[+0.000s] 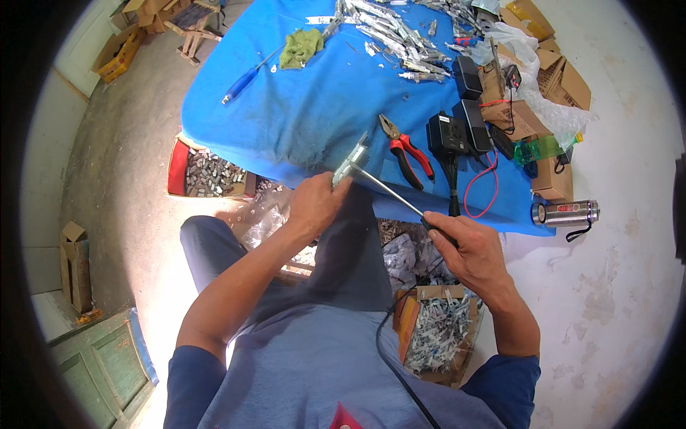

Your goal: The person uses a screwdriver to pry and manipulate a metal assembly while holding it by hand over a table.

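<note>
My left hand (314, 204) is closed round the lower end of a slim silvery-white part (349, 163), held tilted at the table's near edge. A thin dark tip sticks up from its far end; its exact kind I cannot make out. In my right hand (473, 256) is a screwdriver (391, 191), gripped by its dark handle, most of which the fingers hide. Its long metal shaft points up and left, with the tip at the side of the part. Just beyond the shaft lie red-and-black pliers (409, 151), jaws facing away from me.
A blue cloth (286, 121) covers the table. On it are a blue screwdriver (243, 84), a green rag (301, 48), a heap of similar parts (396, 36) and black adapters (449, 134). A steel flask (568, 213) lies right. Boxes of pieces (214, 174) and scraps (439, 332) stand below.
</note>
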`<state>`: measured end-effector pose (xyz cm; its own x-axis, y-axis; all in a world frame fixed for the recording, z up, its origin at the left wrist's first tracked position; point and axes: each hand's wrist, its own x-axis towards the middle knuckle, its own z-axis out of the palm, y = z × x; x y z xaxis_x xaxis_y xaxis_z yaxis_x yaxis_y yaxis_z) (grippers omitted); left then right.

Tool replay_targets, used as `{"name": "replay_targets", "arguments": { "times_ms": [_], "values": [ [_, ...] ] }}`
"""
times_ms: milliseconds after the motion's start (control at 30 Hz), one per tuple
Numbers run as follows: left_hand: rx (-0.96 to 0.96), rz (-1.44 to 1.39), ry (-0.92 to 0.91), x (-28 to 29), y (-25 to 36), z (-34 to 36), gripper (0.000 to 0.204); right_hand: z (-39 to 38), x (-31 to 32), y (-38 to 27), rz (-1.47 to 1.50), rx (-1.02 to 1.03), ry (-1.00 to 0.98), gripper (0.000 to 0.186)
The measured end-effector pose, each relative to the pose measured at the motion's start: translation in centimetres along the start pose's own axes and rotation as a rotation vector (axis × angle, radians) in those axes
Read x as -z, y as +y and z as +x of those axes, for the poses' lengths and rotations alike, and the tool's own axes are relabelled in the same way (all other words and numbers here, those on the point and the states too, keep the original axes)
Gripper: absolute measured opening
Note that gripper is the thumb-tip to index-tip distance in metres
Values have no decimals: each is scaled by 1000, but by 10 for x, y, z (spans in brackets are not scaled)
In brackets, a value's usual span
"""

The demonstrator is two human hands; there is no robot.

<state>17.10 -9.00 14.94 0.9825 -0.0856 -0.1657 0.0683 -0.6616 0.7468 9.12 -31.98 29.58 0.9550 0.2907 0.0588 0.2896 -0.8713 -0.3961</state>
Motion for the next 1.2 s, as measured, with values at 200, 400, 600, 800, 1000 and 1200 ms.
{"name": "replay_targets", "arguments": {
  "times_ms": [200, 400, 600, 800, 1000, 1200],
  "values": [
    [-43, 15, 82, -10, -10, 2, 52, 7, 7, -9, -182, 105, -19, 24],
    [-66, 22, 128, -18, -9, 2, 52, 14, 2, -24, -289, 136, -52, 24],
    [-76, 22, 134, -9, -8, 5, 48, 14, -20, 23, 195, 73, -5, 31],
    [-94, 48, 168, -11, -12, 4, 44, 8, -23, 43, 1047, -672, -264, 28],
    [-33, 33, 68, -5, -9, 3, 43, -18, -48, 39, 777, -404, -127, 35],
    [-69, 58, 43, -6, -9, -2, 45, -1, -12, 52, 1060, -614, -340, 37]
  ]
}}
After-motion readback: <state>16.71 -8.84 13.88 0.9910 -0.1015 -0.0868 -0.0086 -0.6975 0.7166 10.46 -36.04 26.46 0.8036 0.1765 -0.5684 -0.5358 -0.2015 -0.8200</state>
